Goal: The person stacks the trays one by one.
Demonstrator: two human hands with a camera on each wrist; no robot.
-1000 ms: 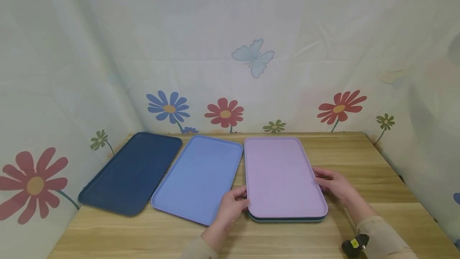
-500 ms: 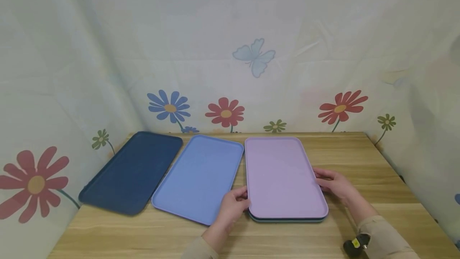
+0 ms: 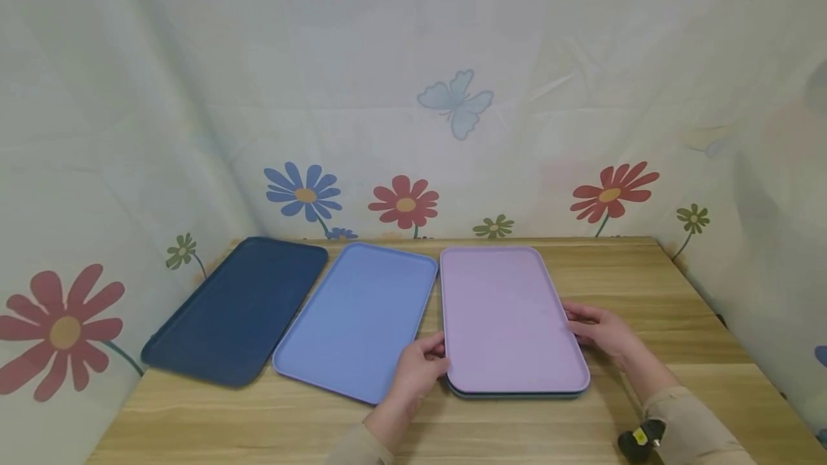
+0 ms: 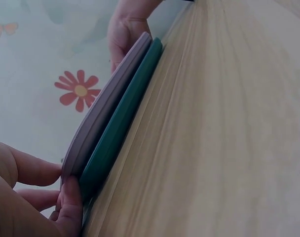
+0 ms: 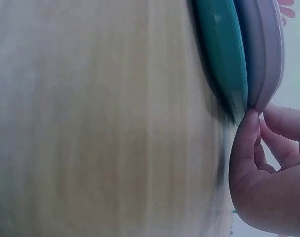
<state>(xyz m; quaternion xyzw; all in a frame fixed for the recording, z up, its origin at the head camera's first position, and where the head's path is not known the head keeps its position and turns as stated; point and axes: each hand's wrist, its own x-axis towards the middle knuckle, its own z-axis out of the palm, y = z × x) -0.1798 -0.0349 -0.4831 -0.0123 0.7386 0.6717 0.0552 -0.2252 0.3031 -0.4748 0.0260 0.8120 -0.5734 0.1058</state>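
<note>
A lilac rectangular tray (image 3: pixel 510 318) lies on top of a teal tray (image 4: pixel 121 121), with a narrow gap between their rims in both wrist views. My left hand (image 3: pixel 416 372) pinches the lilac tray's left edge, thumb at the underside of its rim, as the left wrist view shows. On the opposite edge, my right hand (image 3: pixel 607 336) pinches the same tray between thumb and fingers (image 5: pixel 285 121). Most of the teal tray is hidden in the head view; only a thin strip shows at the front.
Left of the stack lies a light blue tray (image 3: pixel 358 318), partly behind my left hand. Farther left is a dark navy tray (image 3: pixel 239 311). All are on a wood-grain table (image 3: pixel 659 307), backed by a flower-printed curtain (image 3: pixel 349 92). A black device (image 3: pixel 636 442) sits by the right sleeve.
</note>
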